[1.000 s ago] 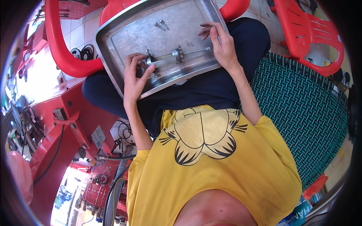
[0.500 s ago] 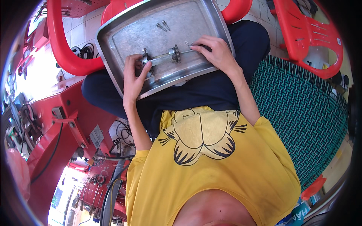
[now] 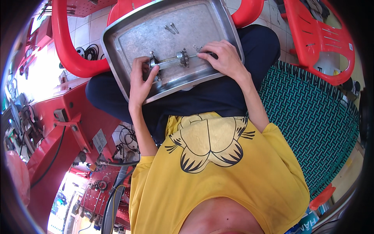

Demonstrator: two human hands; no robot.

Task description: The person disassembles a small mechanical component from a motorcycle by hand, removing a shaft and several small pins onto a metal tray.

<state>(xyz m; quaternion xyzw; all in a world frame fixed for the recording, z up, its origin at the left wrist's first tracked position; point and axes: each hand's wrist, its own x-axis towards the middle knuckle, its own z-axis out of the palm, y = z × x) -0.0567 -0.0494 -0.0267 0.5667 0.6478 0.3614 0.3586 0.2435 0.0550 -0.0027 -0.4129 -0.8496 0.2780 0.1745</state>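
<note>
On the lap: metal tray [image 3: 218, 23] holding a small shaft assembly [image 3: 168, 61], two bolts [image 3: 171, 28] and washers [image 3: 197, 48].
Shaft lies nine-to-three at tray centre; left hand [image 3: 141, 82] pinches its nine-o'clock end, right hand [image 3: 222, 59] fingers its three-o'clock end.

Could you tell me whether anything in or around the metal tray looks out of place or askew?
Nothing looks spilled or damaged. The metal tray sits tilted on the person's lap. Both hands, left and right, hold a small axle with a sprocket; two bolts and a few washers lie loose nearby.

The right hand [image 3: 223, 58] is covering the shaft's [image 3: 168, 61] right end, upper centre. Tiny washers [image 3: 196, 47] beside it are staying too small to tell apart.
</note>
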